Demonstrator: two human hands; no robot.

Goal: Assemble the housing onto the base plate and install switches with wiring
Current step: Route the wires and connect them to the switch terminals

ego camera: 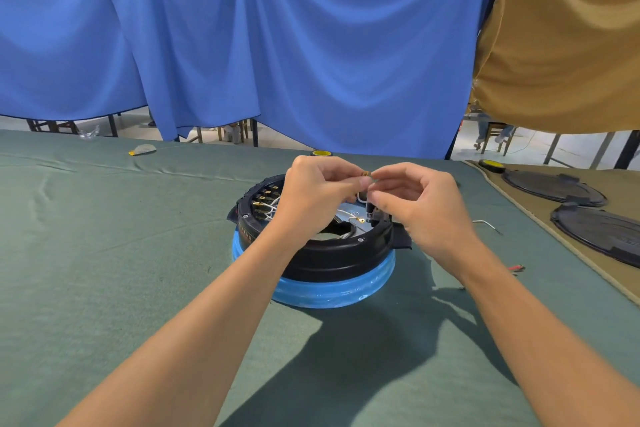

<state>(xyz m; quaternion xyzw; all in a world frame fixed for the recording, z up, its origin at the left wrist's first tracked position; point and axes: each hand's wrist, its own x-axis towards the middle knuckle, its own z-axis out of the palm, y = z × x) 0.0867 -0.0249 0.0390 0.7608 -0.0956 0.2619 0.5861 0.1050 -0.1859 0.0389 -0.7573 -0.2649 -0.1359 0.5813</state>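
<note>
A round black housing [332,258] sits on a body wrapped in blue film [332,291] at the table's middle. Inside it, brass switch terminals [265,199] line the left wall with white wires [273,208], and a metal plate [349,215] with a ring terminal lies deeper in. Above the housing, my left hand [318,198] and my right hand [415,204] meet and pinch a small brass connector [366,173] between their fingertips. A white wire [360,198] hangs down from it toward a black switch [372,215] at the right wall.
Two black round plates [554,187] [602,232] lie on a tan mat at the right. A bent metal rod [486,224] and a small red piece [516,268] lie right of the housing. Yellow tape rolls [491,165] [320,153] sit at the far edge. Blue and tan cloths hang behind.
</note>
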